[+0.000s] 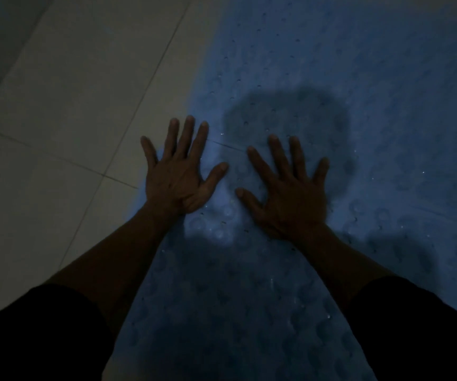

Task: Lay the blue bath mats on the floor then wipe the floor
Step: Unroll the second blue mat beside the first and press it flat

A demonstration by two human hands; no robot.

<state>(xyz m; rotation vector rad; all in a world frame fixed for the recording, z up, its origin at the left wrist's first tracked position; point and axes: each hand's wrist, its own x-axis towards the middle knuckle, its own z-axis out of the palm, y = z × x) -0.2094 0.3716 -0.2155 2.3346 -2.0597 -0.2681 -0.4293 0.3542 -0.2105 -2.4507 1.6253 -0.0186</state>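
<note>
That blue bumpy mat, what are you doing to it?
A person is pressing both hands flat, fingers spread, on a blue textured bath mat lying on the pale tiled floor. The left hand sits near the mat's edge, the right hand further in. Neither holds anything. No wiping cloth is in view.

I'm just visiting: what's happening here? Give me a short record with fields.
lighting: dim
surface: pale tiled floor
mat: blue bath mat, bumpy texture, lying flat over the tiles
left hand: open, fingers spread, palm down at the mat's left edge
right hand: open, fingers spread, palm down on the mat
held items: none
shadow: rounded shadow above the hands
</note>
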